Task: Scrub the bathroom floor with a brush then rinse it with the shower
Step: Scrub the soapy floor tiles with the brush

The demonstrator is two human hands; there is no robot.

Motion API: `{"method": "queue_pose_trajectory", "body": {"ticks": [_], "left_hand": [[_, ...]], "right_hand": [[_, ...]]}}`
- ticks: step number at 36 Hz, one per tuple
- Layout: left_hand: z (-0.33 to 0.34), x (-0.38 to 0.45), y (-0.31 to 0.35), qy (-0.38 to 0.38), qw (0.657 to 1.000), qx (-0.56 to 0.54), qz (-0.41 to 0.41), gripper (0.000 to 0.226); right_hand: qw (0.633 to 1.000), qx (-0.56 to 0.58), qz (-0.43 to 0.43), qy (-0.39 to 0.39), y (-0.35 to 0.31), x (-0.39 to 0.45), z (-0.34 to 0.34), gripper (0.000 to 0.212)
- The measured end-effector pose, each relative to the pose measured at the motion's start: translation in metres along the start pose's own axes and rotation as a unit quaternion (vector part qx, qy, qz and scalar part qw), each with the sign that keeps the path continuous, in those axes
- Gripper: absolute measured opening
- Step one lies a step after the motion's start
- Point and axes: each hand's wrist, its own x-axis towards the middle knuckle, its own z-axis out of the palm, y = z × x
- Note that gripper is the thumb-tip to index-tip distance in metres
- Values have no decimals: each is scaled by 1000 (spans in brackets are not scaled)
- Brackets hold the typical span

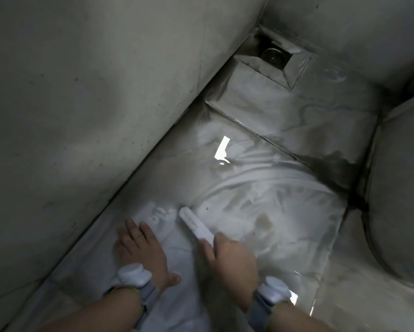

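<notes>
My right hand [229, 257] grips the handle of a white scrubbing brush [194, 222], whose head lies on the wet, soapy bathroom floor [261, 212] and points up and left. To its left, my left hand [141, 248] rests flat on the floor with its fingers spread. White foam streaks cover the tile around the brush. Both wrists wear a white sensor on a grey band. No shower head is in view.
A grey wall [81, 104] runs along the left. A square recessed floor drain [273, 55] sits in the far corner. A rounded grey fixture [402, 188] bulges in from the right. Dark dirty water pools by the tile joint [332, 164].
</notes>
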Motion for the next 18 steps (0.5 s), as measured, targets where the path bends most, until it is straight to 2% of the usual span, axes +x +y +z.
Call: {"method": "queue_pose_trajectory", "body": {"ticks": [4, 6, 8, 10, 11, 13, 14, 16, 18], "left_hand": [[5, 1, -1, 20, 1000, -6, -1, 163], [8, 3, -2, 26, 1000, -10, -1, 164], [8, 2, 0, 30, 1000, -9, 3, 163], [7, 1, -1, 32, 999, -6, 4, 162], [7, 1, -1, 30, 1000, -8, 4, 162], [7, -1, -1, 27, 1000, -12, 6, 162], [6, 0, -1, 27, 1000, -12, 4, 163], [7, 0, -1, 24, 1000, -14, -2, 164], [6, -1, -1, 26, 1000, -13, 0, 164]], "right_hand": [[988, -74, -133, -34, 24, -11, 10, 60], [981, -94, -171, -13, 50, 8, 4, 77], [993, -79, -90, 9, 90, 38, -13, 86], [995, -22, 30, 96, 132, 77, -36, 81], [990, 11, 88, 113, 152, 96, -51, 80], [980, 58, 160, 104, 177, 120, -82, 72], [978, 66, 172, 99, 181, 126, -90, 71], [982, 58, 154, 92, 163, 119, -85, 81], [989, 54, 101, 90, 118, 88, -61, 73]]}}
